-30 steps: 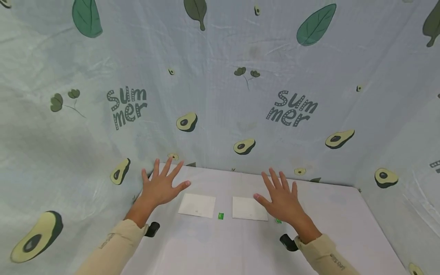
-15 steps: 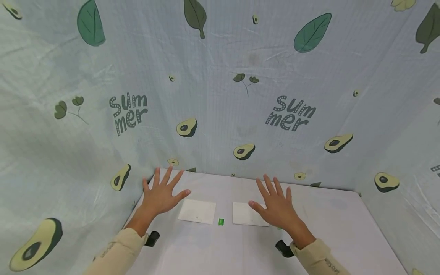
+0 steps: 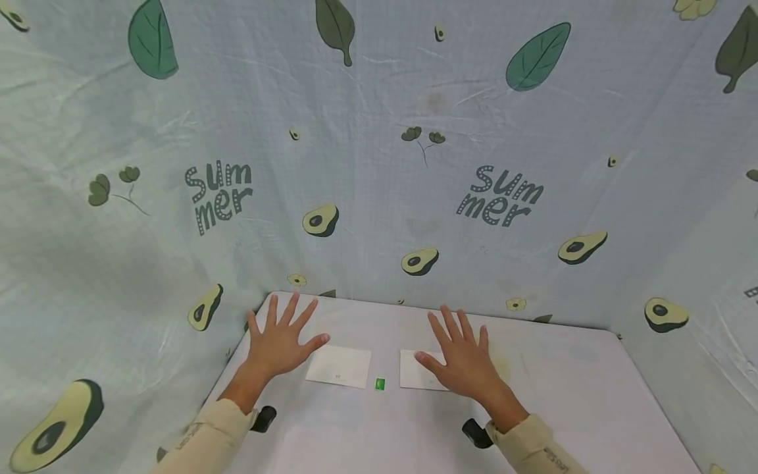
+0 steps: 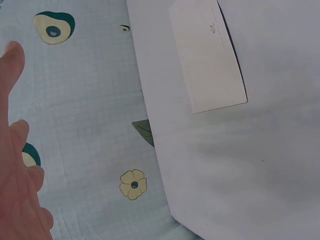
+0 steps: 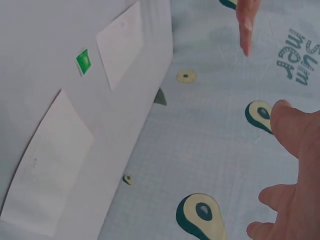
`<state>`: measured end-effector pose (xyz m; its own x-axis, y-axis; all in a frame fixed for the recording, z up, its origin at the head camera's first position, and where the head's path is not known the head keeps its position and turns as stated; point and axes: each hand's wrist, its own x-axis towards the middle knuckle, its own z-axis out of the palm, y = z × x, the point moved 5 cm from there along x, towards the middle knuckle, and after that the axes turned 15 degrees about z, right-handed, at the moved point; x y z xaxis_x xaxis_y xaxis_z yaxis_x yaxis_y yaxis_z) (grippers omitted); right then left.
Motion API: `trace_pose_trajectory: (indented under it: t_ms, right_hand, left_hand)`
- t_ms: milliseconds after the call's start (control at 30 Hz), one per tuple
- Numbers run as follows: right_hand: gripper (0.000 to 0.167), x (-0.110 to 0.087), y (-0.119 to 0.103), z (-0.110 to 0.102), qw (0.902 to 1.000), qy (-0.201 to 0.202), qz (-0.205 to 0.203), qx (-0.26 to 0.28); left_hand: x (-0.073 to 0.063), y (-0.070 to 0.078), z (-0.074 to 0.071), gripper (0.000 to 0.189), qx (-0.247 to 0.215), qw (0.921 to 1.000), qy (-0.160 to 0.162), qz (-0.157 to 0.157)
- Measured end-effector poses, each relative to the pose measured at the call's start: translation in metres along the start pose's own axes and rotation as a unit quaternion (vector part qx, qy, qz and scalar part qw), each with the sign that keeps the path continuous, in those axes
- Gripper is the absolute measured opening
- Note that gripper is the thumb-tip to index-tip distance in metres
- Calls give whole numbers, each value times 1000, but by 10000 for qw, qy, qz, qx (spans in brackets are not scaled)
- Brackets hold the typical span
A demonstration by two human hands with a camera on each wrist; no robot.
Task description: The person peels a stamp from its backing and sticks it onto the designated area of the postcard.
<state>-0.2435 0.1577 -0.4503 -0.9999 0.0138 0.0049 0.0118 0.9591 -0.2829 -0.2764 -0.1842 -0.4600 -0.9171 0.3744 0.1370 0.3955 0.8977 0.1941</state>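
**Right hand (image 3: 468, 365) a little nearer the green square (image 3: 380, 384)**

From my end of the link I have both hands spread wide over the worktop (image 3: 367, 438), fingers straight and fanned, backs to the head camera. Neither holds anything, and the wrist views show me no contact with the cards.

The green square lies flat in the gap between the left white card (image 3: 339, 367) and the right white card (image 3: 416, 374), level with their near edges. Across the head view it sits inward and nearer the person than both thumbs: right of the left hand (image 3: 277, 347), left of the right hand. The right thumb is the closer one, though I can't judge how high either hand hangs. The square is too small there for me to read a useful long axis.

The cards do give me one: both run lengthwise left to right. The left card lies just right of the left hand, that thumb tip showing by its far left corner. The right card is partly hidden behind the right hand and thumb; its outer end I get only from the right wrist view. I'd judge each hand best placed for its own side's card.
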Motion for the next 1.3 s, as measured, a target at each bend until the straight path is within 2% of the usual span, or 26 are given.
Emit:
trace_pose_trajectory:
  t_ms: [200,533,733,900,1167,1300]
  right_hand:
    - [86,1,-7,7,10000,-23,-17,58]
    - [84,2,-14,14,9998,-139,-148,83]
    - [84,3,-17,19,9997,-75,-223,-24]
    - [84,2,-18,26,9996,-109,-235,-121]
    - [82,2,-26,33,9993,-170,-330,23]
    - [82,2,-29,36,9994,-158,-318,5]
  left_hand:
    - [-1,-1,6,86,32,10000,24,1]
    - [-3,1,16,85,-177,9998,-44,35]
    - [-5,1,22,85,-215,9997,-56,26]
    - [-6,2,29,87,-378,9992,-69,79]
    - [-8,2,41,87,-416,9990,-153,87]
    - [-8,1,45,86,-474,9988,-62,134]
